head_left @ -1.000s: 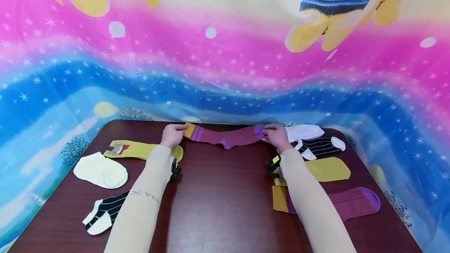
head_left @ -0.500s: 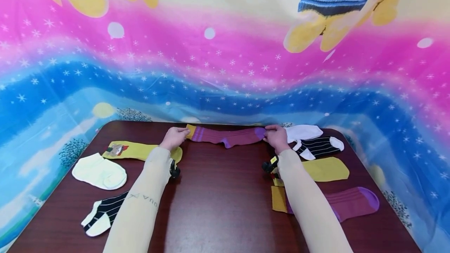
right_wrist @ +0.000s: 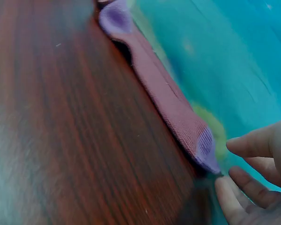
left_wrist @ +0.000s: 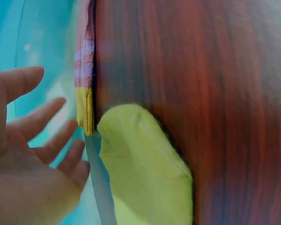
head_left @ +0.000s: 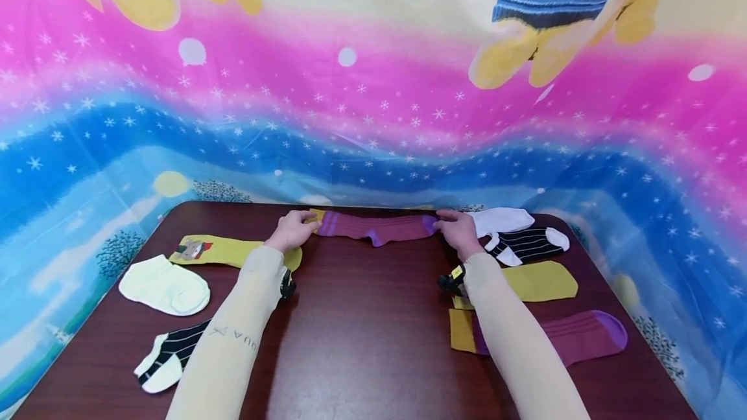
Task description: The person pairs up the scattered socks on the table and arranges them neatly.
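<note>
A mauve sock (head_left: 385,229) with a yellow cuff and purple heel and toe lies stretched along the table's far edge. At its cuff end is my left hand (head_left: 290,231); in the left wrist view the fingers (left_wrist: 51,143) are spread and relaxed, beside the yellow cuff (left_wrist: 85,110) without gripping it. My right hand (head_left: 458,231) is at the toe end. There, the right wrist view has thumb and fingers parted close to the purple toe (right_wrist: 206,152); one fingertip may touch its tip. Under my left wrist lies a yellow-green sock (head_left: 224,250) with an animal picture.
On the left of the dark table (head_left: 356,342) lie a white sock (head_left: 166,284) and a black striped sock (head_left: 177,352). The right side holds another white sock (head_left: 502,220), black striped sock (head_left: 528,245), yellow-green sock (head_left: 543,280) and mauve sock (head_left: 583,339). A printed curtain (head_left: 350,109) hangs behind.
Both hands pinched the sock's ends earlier and held it slightly stretched. The sock now lies flatter along the far edge, and the fingers have loosened from it.
</note>
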Motion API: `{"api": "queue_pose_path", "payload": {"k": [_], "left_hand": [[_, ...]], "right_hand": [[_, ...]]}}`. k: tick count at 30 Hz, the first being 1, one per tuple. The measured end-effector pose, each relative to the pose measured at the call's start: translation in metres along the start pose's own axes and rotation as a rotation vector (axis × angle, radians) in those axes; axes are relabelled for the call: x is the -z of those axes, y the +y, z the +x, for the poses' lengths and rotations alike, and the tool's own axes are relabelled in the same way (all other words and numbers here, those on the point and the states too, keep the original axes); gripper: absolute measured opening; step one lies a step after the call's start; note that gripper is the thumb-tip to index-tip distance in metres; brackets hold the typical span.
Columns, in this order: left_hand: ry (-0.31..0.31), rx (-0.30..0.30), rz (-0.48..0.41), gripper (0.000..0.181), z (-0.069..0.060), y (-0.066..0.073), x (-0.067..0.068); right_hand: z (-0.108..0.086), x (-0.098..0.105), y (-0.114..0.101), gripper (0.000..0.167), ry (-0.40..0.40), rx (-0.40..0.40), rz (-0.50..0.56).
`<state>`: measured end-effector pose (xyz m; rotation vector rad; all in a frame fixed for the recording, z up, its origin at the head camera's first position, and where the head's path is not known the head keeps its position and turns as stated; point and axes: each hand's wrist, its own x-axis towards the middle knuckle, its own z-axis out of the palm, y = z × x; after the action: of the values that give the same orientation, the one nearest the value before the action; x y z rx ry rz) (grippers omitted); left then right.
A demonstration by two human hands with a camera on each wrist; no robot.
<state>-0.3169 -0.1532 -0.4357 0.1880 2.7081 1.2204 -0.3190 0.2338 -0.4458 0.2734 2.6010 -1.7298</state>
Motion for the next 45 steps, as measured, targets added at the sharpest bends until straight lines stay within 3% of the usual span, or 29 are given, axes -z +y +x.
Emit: {"api": "queue_pose_path", "payload": {"k": [5,9,23,36,40,45], "left_hand": [[-0.032,-0.081,0.07,0.041,-0.002,0.0,-0.003],[-0.058,-0.107,0.109,0.042,-0.005,0.003,-0.002],[-0.099,-0.091,0.086,0.056,-0.006,0.005,-0.01],[-0.006,-0.045,0.103,0.052,-0.01,0.011,-0.011],[0.02,-0.06,0.121,0.054,-0.012,0.016,-0.011],[0.03,-0.103,0.091,0.061,-0.015,0.025,-0.011]], "right_hand": [[-0.005,0.0,-0.002,0.038,-0.108,0.071,-0.157],[-0.006,0.001,-0.003,0.039,-0.171,0.09,-0.229],[-0.008,-0.005,-0.011,0.051,-0.258,0.121,-0.311],[-0.009,-0.002,-0.01,0.054,-0.175,0.114,-0.226],[-0.013,0.003,-0.014,0.057,-0.166,0.104,-0.201],[-0.019,0.008,-0.017,0.058,-0.141,0.153,-0.235]]}}
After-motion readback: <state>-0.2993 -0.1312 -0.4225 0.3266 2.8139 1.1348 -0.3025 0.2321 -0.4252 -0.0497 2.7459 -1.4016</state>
